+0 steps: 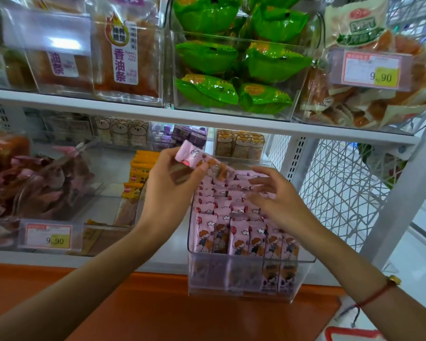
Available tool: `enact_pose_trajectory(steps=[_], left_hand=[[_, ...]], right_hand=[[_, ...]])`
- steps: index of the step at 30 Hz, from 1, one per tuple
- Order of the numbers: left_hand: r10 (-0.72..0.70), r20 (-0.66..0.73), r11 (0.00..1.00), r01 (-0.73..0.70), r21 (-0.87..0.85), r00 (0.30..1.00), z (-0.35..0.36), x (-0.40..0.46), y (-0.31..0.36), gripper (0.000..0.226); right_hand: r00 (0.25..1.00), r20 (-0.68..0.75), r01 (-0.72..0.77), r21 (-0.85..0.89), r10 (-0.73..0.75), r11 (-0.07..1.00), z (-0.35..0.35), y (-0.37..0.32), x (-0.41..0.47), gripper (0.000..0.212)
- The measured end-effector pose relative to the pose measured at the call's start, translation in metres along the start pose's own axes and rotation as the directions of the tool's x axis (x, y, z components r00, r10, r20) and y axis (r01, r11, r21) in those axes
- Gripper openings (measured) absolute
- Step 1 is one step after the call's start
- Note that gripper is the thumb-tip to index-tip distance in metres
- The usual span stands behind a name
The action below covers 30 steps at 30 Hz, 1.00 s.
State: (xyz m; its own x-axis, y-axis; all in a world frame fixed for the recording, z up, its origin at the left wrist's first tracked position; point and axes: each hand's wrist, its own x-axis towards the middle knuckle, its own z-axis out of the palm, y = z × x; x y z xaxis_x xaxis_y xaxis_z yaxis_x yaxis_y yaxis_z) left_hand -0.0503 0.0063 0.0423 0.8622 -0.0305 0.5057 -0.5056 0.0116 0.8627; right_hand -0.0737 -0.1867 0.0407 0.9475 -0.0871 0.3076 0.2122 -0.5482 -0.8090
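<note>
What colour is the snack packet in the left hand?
Pink, with small cartoon pictures; the head view shows the snack packet in the left hand.

The price tag [369, 70] on the upper shelf's right-hand bin reads "9.90" on a yellow patch; its smaller print is blurred. A second price tag [49, 236], on the lower left bin, also reads "9.90". The orange snack packet [126, 52] in the upper left bin bears a white strip with purple "香油条" and small "XIANG YOU TIAO". The neighbouring packet [59, 66] shows only "油条". Print on the green packets [207, 57] and the pink packet [194, 159] is too small to read.
</note>
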Motion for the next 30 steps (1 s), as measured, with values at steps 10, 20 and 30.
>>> enact_pose_trajectory(steps=[10, 20, 30], left_hand=[[-0.105, 0.192, 0.966, 0.054, 0.253, 0.976, 0.018, 0.082, -0.036, 0.033], [-0.064, 0.429, 0.873, -0.157, 0.461, 0.901, 0.036, 0.123, -0.06, 0.033], [-0.22, 0.533, 0.783, -0.178, 0.596, 0.817, 0.058, 0.143, -0.067, 0.051]], right_hand=[[0.98, 0.185, 0.056, -0.609, 0.073, 0.791, 0.024, 0.021, 0.08, 0.037], [0.917, 0.331, 0.115, -0.753, 0.222, 0.648, 0.024, 0.031, 0.076, 0.045], [0.917, 0.345, 0.111, -0.701, 0.199, 0.704, 0.023, 0.043, 0.07, 0.049]])
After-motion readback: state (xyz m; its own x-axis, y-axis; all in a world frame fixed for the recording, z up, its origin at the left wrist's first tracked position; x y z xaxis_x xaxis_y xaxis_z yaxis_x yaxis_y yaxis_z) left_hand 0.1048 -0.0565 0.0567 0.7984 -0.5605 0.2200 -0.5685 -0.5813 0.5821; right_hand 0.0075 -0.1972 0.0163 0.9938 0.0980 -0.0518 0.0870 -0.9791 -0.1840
